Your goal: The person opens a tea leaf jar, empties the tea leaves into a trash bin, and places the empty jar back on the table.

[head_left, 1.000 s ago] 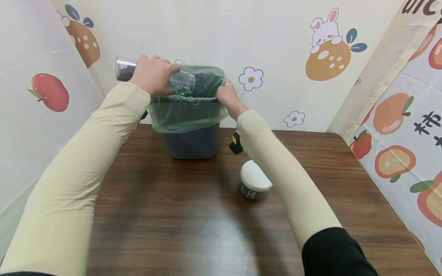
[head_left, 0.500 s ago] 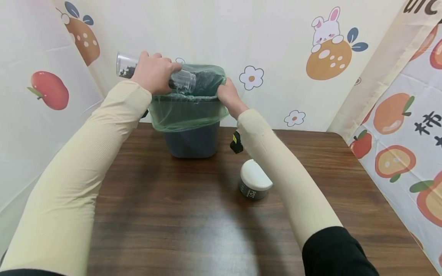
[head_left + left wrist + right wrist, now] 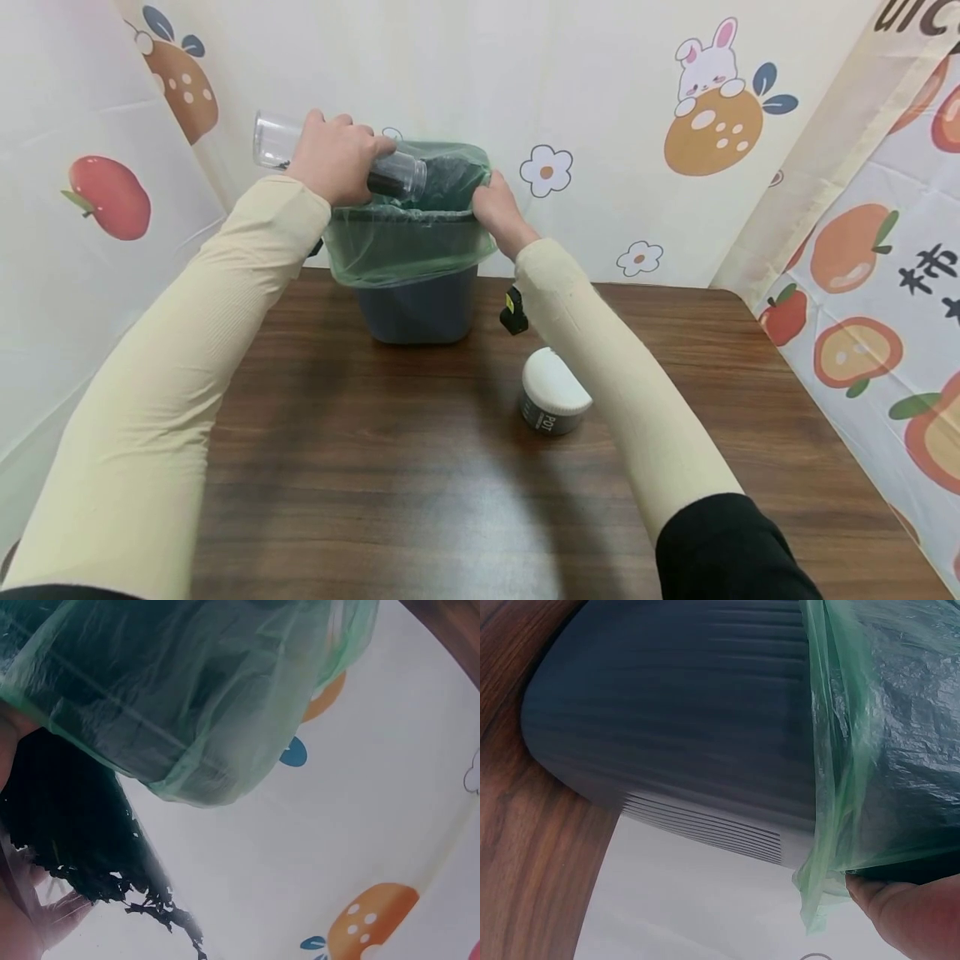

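Two-Handed Emptying of a Clear Jar into a Lined Bin

The left hand (image 3: 332,161) grasps a clear, cylindrical, transparent jar (image 3: 401,175) around its middle. The right hand (image 3: 498,212) pinches the thin, translucent green plastic liner (image 3: 397,250) at the bin's right rim.

The step in hand appears to be tipping out the jar's dark, flaky fragments (image 3: 67,810). For best results, hold the mouth inside the liner, raise the base further and tap lightly if the fragments pack together. Anchor the liner with the right hand so that it does not slip inward. A shallow tilt may leave flakes along the wall.

The jar passes through the left grip: its base projects up and to the left, its mouth down and to the right, over the bin opening. The fragments lie mostly toward the mouth end, with a few trailing toward the base.

Beneath, the dark grey-blue plastic bin (image 3: 416,312) stands upright on the brown wood-grain table (image 3: 360,467). Near the right forearm stands a short, round grey tub with a white lid (image 3: 553,387).
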Demonstrator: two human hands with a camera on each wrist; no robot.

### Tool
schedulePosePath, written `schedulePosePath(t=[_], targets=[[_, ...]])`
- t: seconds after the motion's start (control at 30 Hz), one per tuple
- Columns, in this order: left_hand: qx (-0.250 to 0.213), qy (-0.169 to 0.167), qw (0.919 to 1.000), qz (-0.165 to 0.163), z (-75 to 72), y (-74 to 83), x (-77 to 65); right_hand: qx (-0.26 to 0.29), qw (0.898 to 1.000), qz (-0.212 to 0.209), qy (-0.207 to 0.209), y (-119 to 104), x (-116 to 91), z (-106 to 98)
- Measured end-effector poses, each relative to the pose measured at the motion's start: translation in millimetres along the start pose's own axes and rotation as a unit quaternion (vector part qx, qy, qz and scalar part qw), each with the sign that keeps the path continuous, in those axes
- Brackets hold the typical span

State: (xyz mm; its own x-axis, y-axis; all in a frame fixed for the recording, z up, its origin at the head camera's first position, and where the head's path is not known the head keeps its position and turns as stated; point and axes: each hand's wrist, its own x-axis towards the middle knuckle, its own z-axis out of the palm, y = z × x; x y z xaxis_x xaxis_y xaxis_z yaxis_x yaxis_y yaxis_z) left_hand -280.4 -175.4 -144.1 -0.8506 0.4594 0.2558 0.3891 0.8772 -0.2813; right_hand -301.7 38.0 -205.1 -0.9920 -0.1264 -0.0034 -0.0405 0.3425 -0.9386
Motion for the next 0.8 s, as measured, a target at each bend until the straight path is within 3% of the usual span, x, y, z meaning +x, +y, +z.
schedulePosePath(t=[0.3,0.8], targets=[[-0.013,-0.008,0.9998,-0.008,-0.6,0.0,1.5,0.000,1.000,-0.007,0.005,1.5,0.7,0.2],[-0.015,0.007,0.9998,-0.012,-0.2,3.2,3.1,0.012,1.000,-0.014,-0.004,1.1,-2.5,-1.0]])
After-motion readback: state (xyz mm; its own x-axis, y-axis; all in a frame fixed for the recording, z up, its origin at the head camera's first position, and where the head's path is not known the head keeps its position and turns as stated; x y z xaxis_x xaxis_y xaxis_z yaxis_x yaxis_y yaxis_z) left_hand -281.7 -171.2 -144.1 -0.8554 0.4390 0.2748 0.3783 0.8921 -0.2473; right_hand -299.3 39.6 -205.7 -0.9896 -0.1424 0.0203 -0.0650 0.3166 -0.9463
